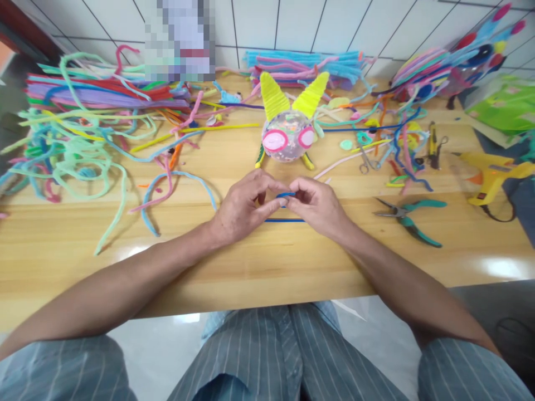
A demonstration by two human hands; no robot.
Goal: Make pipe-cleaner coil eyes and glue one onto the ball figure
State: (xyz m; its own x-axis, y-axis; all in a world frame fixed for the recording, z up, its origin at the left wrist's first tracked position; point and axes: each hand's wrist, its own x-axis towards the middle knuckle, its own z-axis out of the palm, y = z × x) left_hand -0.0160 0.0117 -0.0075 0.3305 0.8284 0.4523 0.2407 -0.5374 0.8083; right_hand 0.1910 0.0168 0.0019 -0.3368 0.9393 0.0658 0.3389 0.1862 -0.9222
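At the middle of the wooden table [246,267], close to its near edge, you have one curved blue pipe cleaner [286,195] between your two hands, with only a short length showing. Your left hand [244,206] is nearly closed, thumb and forefinger pinching it; your right hand [320,206] pinches it from the other side, fingertips almost meeting. Just nearer you lies one straight blue pipe cleaner [284,220], its ends hidden by your hands.

Right beyond your fingers stands one clear ball figure [289,121] with two yellow ears, two pink-rimmed eyes and two visible feet of yellow and green. To your right you have one pair of teal-handled pliers [403,213], one small pair of scissors [365,161] and one yellow glue gun [493,172]; the marks on its body are too small to read. To your left, one light-blue pipe cleaner [184,173] arches beside a tangle of pale-green pipe cleaners [98,181], too interwoven to count.
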